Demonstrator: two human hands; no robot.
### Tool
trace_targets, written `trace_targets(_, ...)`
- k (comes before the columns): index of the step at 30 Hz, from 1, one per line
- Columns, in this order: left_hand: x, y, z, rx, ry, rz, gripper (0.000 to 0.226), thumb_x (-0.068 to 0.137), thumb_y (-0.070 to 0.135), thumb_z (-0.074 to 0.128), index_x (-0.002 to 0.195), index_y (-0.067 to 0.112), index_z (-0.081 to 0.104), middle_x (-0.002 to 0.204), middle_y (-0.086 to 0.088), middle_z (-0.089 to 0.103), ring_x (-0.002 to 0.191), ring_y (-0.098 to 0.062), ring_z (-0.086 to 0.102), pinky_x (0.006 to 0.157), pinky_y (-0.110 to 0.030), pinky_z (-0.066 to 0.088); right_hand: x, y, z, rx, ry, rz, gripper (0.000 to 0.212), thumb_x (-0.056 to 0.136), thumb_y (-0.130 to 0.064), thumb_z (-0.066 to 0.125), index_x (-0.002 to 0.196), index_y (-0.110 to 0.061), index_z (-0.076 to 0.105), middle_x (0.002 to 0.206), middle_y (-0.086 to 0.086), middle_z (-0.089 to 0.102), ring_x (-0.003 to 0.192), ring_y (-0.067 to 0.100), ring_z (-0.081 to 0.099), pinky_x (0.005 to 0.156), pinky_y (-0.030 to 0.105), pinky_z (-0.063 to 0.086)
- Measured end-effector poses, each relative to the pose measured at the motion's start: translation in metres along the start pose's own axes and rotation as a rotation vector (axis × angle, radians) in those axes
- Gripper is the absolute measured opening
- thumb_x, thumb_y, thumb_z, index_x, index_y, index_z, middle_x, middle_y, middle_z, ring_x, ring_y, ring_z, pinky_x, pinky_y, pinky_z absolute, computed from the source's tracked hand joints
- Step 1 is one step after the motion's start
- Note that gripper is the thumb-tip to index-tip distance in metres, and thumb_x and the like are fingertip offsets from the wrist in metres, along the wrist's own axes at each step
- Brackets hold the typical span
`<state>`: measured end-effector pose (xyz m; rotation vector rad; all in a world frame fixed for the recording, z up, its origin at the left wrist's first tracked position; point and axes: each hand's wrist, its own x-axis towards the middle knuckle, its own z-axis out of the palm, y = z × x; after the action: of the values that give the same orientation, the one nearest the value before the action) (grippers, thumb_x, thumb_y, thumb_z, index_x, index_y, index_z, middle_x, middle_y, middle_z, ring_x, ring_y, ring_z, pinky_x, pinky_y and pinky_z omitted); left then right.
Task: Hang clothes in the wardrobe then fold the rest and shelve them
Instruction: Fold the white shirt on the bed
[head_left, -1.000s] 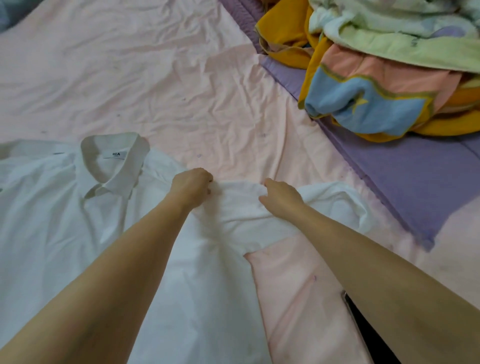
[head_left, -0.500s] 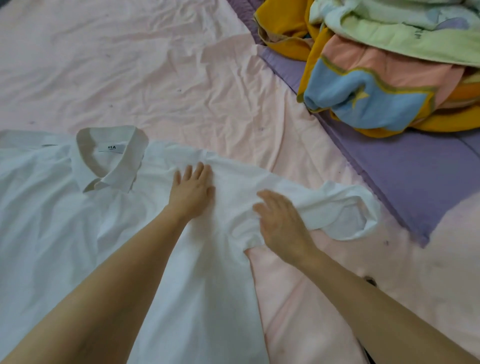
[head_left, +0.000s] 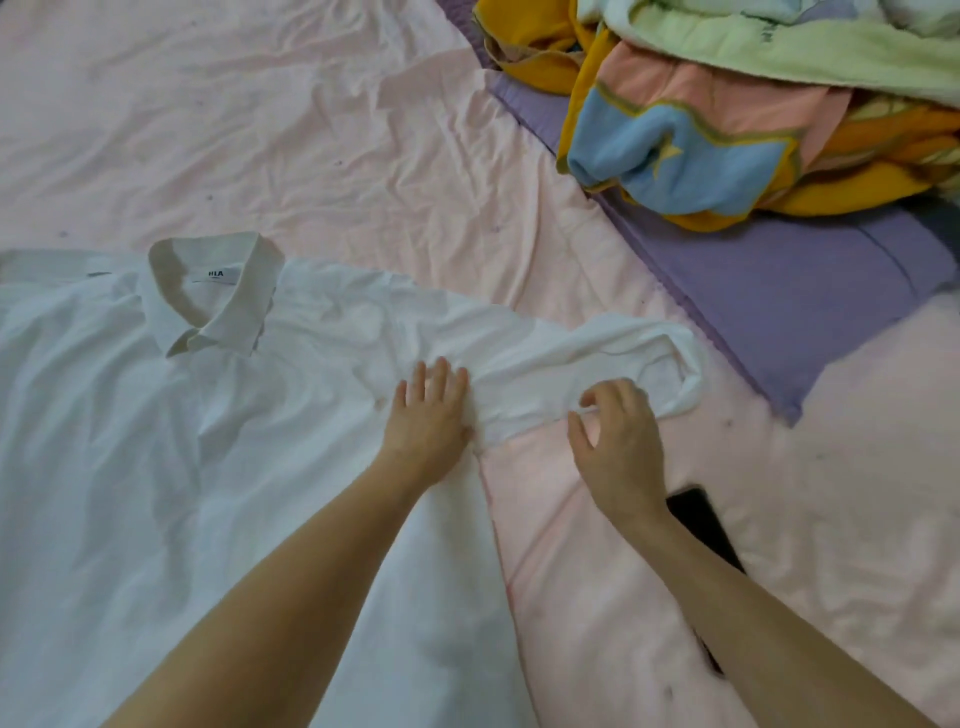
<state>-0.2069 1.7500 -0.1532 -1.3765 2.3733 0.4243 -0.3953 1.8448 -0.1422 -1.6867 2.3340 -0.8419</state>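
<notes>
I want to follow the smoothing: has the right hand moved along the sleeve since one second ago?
Yes. The right hand has slid outward along the sleeve, away from the collar, toward the purple mat.

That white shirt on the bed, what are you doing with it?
A person is laying a white collared shirt flat on the pink bed sheet to fold it. The left hand presses flat on the shirt near the armpit, while the right hand pinches the lower edge of the short sleeve. The shirt is spread out and not folded yet. A pile of colourful blankets sits at the top right, and a dark phone lies beside the right arm.
</notes>
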Motion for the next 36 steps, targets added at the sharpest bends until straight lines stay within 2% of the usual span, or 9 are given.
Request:
trace_targets(2,-0.004,0.023,-0.013,-0.097,0.117,0.034,0.068,0.101,0.039,0.037,0.153,0.012,0.002,0.161,-0.011,0.0,0.149,-0.031,-0.001,0.12,-0.042,0.01,0.004,0.007,-0.021,0.103,0.236,0.466,0.046,0.076,-0.02,0.078,0.107,0.001,0.053,0.108,0.018,0.055,0.101,0.034,0.051,0.089,0.037,0.037)
trace_targets(4,-0.02,0.054,-0.022,-0.161,0.135,0.109,0.066,0.101,0.038,0.039,0.153,0.013,0.008,0.161,-0.009,0.007,0.149,-0.027,0.003,0.12,-0.039,0.011,0.01,0.029,-0.027,0.22,0.13,0.905,0.068,0.074,-0.032,0.08,0.123,0.005,0.049,0.124,0.023,0.052,0.116,0.039,0.048,0.099,0.04,0.036)
trace_targets(6,-0.043,0.077,-0.023,-0.199,0.106,0.155,0.063,0.1,0.036,0.043,0.152,0.015,0.015,0.159,-0.007,0.016,0.148,-0.025,0.009,0.12,-0.039,0.014,0.018,0.047,-0.028,0.276,-0.044,1.035,0.059,0.081,-0.037,0.073,0.123,0.002,0.058,0.123,0.023,0.058,0.116,0.037,0.053,0.098,0.037,0.042)
trace_targets(11,-0.071,0.109,-0.027,-0.433,0.055,0.144,0.058,0.096,0.032,0.052,0.148,0.018,0.03,0.151,-0.001,0.034,0.137,-0.02,0.035,0.11,-0.034,0.033,0.023,0.043,-0.068,0.661,0.147,0.787,0.022,0.085,-0.01,0.052,0.101,0.003,0.062,0.092,0.009,0.061,0.084,0.021,0.055,0.067,0.025,0.039)
trace_targets(15,-0.086,0.16,-0.042,-0.648,0.063,0.24,0.064,0.091,0.031,0.062,0.147,0.019,0.034,0.148,0.001,0.042,0.133,-0.016,0.041,0.102,-0.018,0.027,0.008,0.044,-0.111,0.6,0.11,0.696,0.013,0.091,-0.009,0.048,0.093,0.001,0.054,0.081,0.001,0.052,0.079,0.021,0.048,0.067,0.028,0.035)
trace_targets(22,-0.098,0.267,-0.053,-1.031,-0.045,0.107,0.076,0.082,0.033,0.074,0.146,0.02,0.034,0.134,0.0,0.053,0.124,-0.019,0.051,0.1,-0.029,0.042,-0.004,0.076,-0.197,0.142,-0.426,0.47,0.019,0.085,-0.015,0.064,0.082,-0.015,0.045,0.082,-0.001,0.052,0.078,0.021,0.051,0.056,0.028,0.033)
trace_targets(27,-0.108,0.304,-0.064,-0.628,0.089,0.184,0.075,0.072,0.05,0.077,0.134,0.02,0.046,0.136,-0.002,0.032,0.125,-0.019,0.036,0.094,-0.024,0.036,0.0,0.103,-0.243,0.086,-0.368,0.4,0.012,0.079,-0.004,0.064,0.088,-0.01,0.059,0.087,0.003,0.063,0.082,0.022,0.059,0.061,0.025,0.042)
trace_targets(30,-0.106,0.32,-0.07,-0.539,0.184,0.242,0.08,0.073,0.048,0.076,0.134,0.015,0.036,0.139,-0.003,0.033,0.123,-0.021,0.038,0.093,-0.032,0.04,0.003,0.108,-0.256,0.309,-0.236,0.399,0.014,0.08,-0.007,0.069,0.093,-0.008,0.064,0.088,0.004,0.068,0.081,0.017,0.063,0.067,0.022,0.046)
trace_targets(36,-0.088,0.332,-0.097,-1.239,0.259,-0.05,0.019,0.086,0.017,0.05,0.103,0.012,0.044,0.082,0.0,0.06,0.078,-0.027,0.063,0.069,-0.041,0.057,-0.022,0.107,-0.266,1.055,-0.124,0.745,0.028,0.091,-0.036,0.061,0.11,-0.015,0.063,0.109,0.0,0.068,0.104,0.014,0.063,0.093,0.031,0.048)
